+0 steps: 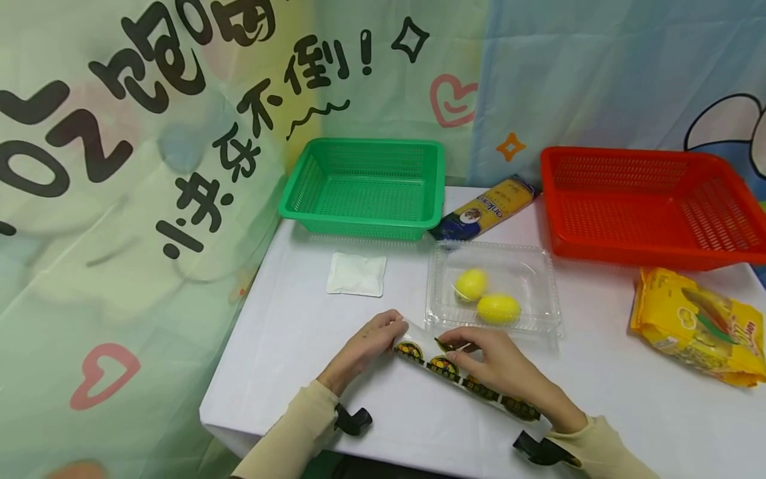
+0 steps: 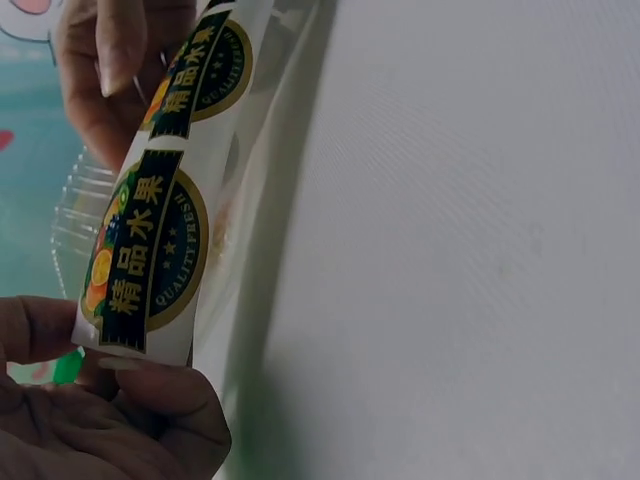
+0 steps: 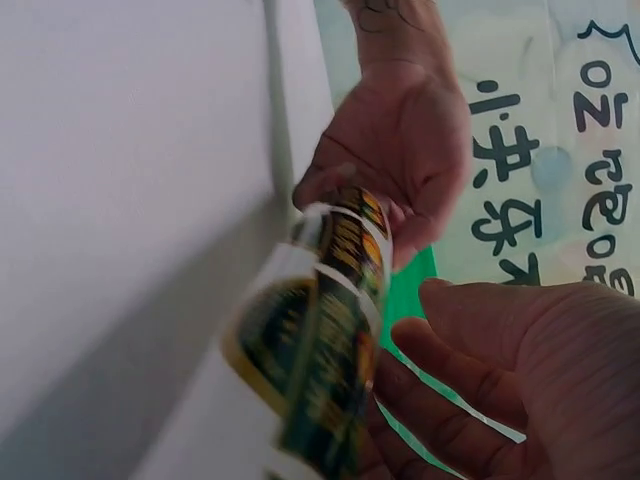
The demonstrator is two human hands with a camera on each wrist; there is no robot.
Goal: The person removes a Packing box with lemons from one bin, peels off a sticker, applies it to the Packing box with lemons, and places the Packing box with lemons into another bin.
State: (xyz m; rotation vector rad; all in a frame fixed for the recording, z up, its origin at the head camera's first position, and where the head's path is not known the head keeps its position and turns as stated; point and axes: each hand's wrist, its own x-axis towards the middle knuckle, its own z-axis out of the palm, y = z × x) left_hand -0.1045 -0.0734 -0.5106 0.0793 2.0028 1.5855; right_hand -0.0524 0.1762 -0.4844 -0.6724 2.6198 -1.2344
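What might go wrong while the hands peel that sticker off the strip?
The sticker that the right hand pinches might curl and stick to itself or to the fingers. The sticker strip, held at one end by the left hand, may tear or crease. The hands work close to the clear box of lemons, so they might nudge it.

The sticker strip (image 2: 150, 250) running up the left of the left wrist view carries round labels reading "精品水果", with "QUALITY FRESH" curved along the rim. In the head view, the blue and yellow packet (image 1: 486, 207) at upper centre reads "onkee". The backdrop cloth (image 1: 120, 166) at upper left bears large black characters, among them "不倒!" and "快乐".
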